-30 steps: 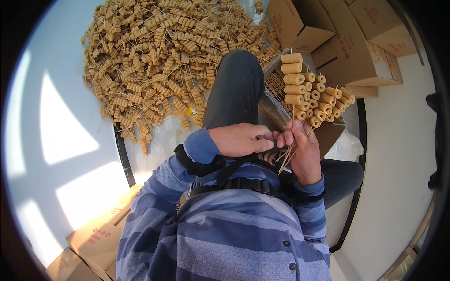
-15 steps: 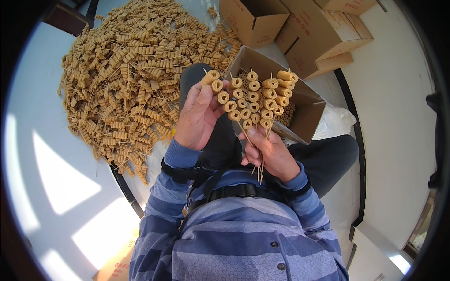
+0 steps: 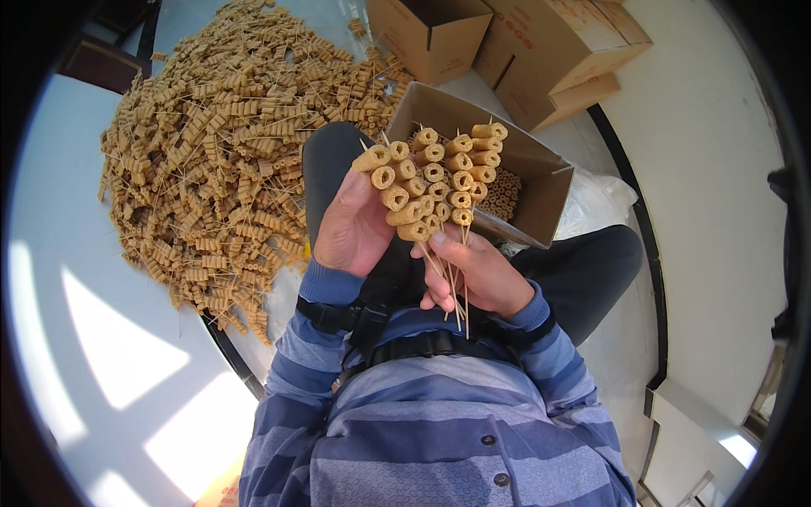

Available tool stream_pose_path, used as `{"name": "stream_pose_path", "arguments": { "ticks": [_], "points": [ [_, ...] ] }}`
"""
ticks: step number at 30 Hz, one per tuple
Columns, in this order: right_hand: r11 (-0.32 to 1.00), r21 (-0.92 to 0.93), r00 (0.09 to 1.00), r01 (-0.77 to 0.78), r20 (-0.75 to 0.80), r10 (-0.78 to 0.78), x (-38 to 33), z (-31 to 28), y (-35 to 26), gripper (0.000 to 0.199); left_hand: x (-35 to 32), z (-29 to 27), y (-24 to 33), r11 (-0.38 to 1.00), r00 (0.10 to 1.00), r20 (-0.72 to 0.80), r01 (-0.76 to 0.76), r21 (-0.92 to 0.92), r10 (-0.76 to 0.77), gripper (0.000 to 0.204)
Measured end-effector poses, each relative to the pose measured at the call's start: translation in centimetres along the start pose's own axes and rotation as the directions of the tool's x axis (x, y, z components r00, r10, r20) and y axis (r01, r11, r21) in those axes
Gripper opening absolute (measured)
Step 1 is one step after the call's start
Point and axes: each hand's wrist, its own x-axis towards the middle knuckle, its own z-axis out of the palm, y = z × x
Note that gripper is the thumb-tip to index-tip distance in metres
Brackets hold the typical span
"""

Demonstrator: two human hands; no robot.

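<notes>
Several skewers (image 3: pixel 436 188) of short, hollow, golden-brown tube pieces are fanned out in front of me, pointed tips away from my body. My right hand (image 3: pixel 483 272) pinches their thin bare sticks together just below the lowest pieces, and the stick ends hang out under the fingers. At the left side of the fan, my left hand (image 3: pixel 356 221) is curled against the outermost skewer; its fingertips are hidden behind the pieces. Beyond the fan, an open cardboard box (image 3: pixel 541 190) holds more such skewers, partly covered by the ones in my hands.
A large heap of skewers (image 3: pixel 228 160) spreads over the floor at left. Cardboard boxes (image 3: pixel 439 42) stand at the far side. Clear plastic sheeting (image 3: pixel 596 207) lies right of the open box. My bent knees (image 3: pixel 591 270) flank the work.
The skewers have drawn closer together, the left ones pressed in against their neighbours by my left hand. The whole view has shifted slightly.
</notes>
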Motion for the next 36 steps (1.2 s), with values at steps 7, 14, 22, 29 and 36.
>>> {"name": "stream_pose_path", "arguments": {
  "ticks": [7,14,22,29,36],
  "points": [
    [0.991,-0.133,0.999,-0.019,-0.051,0.013,0.5,0.4,0.6,0.035,0.0,0.0,-0.1,0.979,0.998,-0.019,0.051,-0.198,-0.056,0.054],
    [0.995,-0.103,1.0,0.007,-0.023,-0.009,0.9,0.0,1.0,0.037,-0.2,1.0,-0.6,0.982,0.991,-0.122,0.028,-0.184,-0.051,0.058],
    [0.993,-0.07,0.993,-0.09,0.076,0.095,0.5,-0.5,0.4,0.042,-0.4,0.4,-0.9,0.981,0.983,-0.13,0.11,-0.162,-0.132,0.078],
    [0.976,-0.044,0.967,-0.212,0.137,0.216,0.2,-1.5,-0.1,0.048,-0.2,-0.3,-1.0,0.945,0.978,0.032,0.205,-0.255,-0.204,0.079],
    [0.975,-0.201,0.989,-0.095,-0.134,0.069,0.3,-0.9,0.7,0.046,0.4,-1.0,-1.6,0.989,0.991,-0.116,0.047,-0.142,-0.064,0.073]
  ]
}}
